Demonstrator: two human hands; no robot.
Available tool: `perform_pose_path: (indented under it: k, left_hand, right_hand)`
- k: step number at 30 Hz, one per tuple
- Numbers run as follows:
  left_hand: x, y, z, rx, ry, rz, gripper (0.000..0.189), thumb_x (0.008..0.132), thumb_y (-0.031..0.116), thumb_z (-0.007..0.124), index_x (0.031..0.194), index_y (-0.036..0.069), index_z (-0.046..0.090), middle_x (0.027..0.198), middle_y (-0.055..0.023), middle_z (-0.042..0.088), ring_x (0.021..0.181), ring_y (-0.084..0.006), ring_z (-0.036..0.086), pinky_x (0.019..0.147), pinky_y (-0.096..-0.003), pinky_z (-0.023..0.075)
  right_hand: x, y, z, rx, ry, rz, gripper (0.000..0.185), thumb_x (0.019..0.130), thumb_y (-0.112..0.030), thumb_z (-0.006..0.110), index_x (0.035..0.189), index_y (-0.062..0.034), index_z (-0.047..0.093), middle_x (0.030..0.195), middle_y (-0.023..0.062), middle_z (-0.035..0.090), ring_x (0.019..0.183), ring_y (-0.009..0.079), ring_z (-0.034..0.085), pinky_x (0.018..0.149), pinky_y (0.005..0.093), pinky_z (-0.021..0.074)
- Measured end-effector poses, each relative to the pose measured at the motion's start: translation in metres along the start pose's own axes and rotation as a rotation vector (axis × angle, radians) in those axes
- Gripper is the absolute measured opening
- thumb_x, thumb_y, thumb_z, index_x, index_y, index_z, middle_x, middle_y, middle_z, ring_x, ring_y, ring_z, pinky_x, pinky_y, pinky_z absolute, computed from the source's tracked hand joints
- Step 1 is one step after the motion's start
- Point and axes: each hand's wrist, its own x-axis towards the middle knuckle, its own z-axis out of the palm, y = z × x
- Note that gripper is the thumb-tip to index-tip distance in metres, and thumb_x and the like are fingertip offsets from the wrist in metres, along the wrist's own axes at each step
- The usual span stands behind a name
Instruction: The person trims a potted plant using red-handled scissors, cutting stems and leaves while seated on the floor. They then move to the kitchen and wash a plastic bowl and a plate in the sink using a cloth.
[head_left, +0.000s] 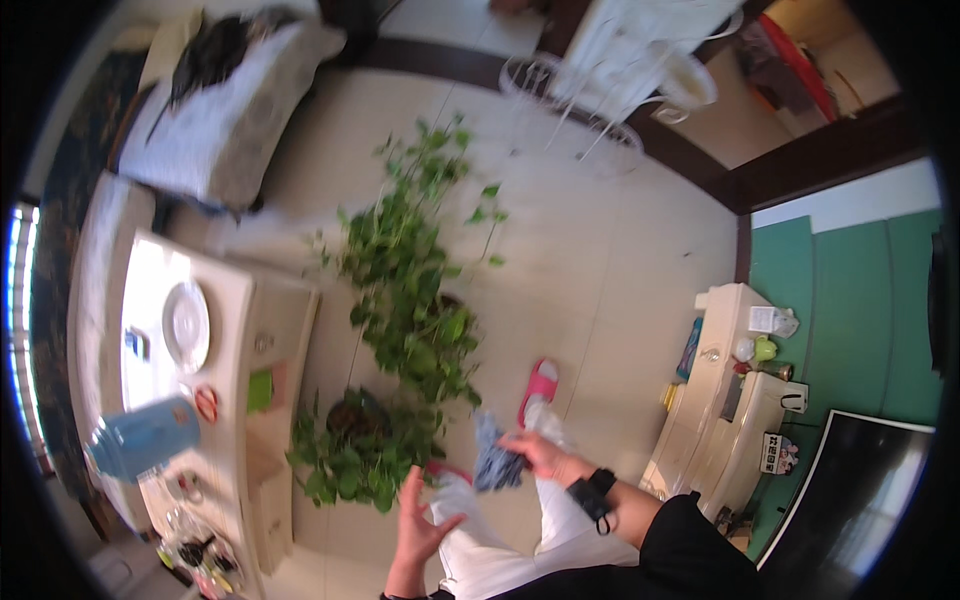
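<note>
My right hand (536, 454), with a black band on its wrist, grips a crumpled blue-grey cloth (495, 457) that hangs between my knees. Empty and with fingers spread, my left hand (424, 525) is held palm inward over my white trousers, near the lower leaves. Leafy green potted plants (412, 300) with trailing vines stand on the tiled floor before me. A dark pot with soil (358, 421) shows among the lower leaves; another pot is mostly hidden by foliage.
On the left, a cream coffee table (225, 300) bears a blue water jug (146, 439), a white plate (187, 327) and red-handled scissors (206, 403). A cream TV cabinet (690, 420) stands right, by a television (847, 502). A covered sofa (217, 135) and white metal stand (615, 67) are farther off.
</note>
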Motion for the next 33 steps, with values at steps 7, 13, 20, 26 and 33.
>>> perform_pose_path:
  k: [7, 13, 20, 26, 33]
  left_hand:
    - [0.026, 0.188, 0.121, 0.289, -0.018, 0.298, 0.045, 0.069, 0.019, 0.075, 0.106, 0.002, 0.058, 0.079, -0.0157, 0.065, 0.073, -0.0212, 0.065, 0.070, -0.0310, 0.0499]
    - [0.049, 0.311, 0.201, 0.036, 0.108, 0.419, 0.039, 0.078, 0.012, 0.063, 0.111, -0.005, 0.052, 0.086, -0.0229, 0.064, 0.080, -0.0284, 0.065, 0.070, -0.0330, 0.0493]
    - [0.092, 0.396, 0.265, 0.282, -0.670, 0.509, 0.064, 0.082, 0.009, 0.061, 0.135, -0.004, 0.027, 0.104, -0.0153, 0.060, 0.092, -0.0169, 0.060, 0.079, -0.0287, 0.0476]
    - [0.178, 0.455, 0.272, 0.139, -0.536, 0.497, 0.046, 0.087, 0.010, 0.059, 0.128, -0.002, 0.042, 0.107, -0.0116, 0.062, 0.094, -0.0148, 0.059, 0.084, -0.0279, 0.0468]
    - [0.317, 0.532, 0.308, 0.147, -0.386, 0.352, 0.041, 0.084, 0.013, 0.060, 0.119, -0.004, 0.050, 0.089, -0.0112, 0.066, 0.083, -0.0140, 0.061, 0.076, -0.0272, 0.0484]
  right_hand:
    - [-0.123, -0.134, 0.007, -0.479, -0.047, -0.557, 0.018, 0.090, -0.017, 0.056, 0.095, -0.0030, 0.065, 0.090, 0.0016, 0.063, 0.082, 0.0098, 0.058, 0.071, 0.0232, 0.0467]
    - [-0.227, -0.245, -0.026, -0.030, 0.204, -0.539, 0.054, 0.088, -0.016, 0.058, 0.134, -0.0060, 0.033, 0.110, 0.0075, 0.055, 0.098, 0.0160, 0.053, 0.079, 0.0343, 0.0462]
    - [-0.255, -0.316, -0.042, 0.062, 0.110, -0.678, 0.043, 0.082, -0.003, 0.058, 0.124, -0.0025, 0.046, 0.110, 0.0086, 0.057, 0.098, 0.0199, 0.057, 0.088, 0.0326, 0.0451]
    - [-0.259, -0.426, -0.106, -0.006, 0.110, -0.868, 0.041, 0.085, -0.009, 0.051, 0.125, -0.0031, 0.044, 0.108, 0.0107, 0.058, 0.095, 0.0208, 0.058, 0.085, 0.0343, 0.0475]
    - [-0.240, -0.568, -0.203, 0.383, 0.041, -0.644, 0.043, 0.093, -0.041, 0.039, 0.117, -0.0090, 0.055, 0.105, 0.0086, 0.064, 0.094, 0.0243, 0.062, 0.075, 0.0421, 0.0509]
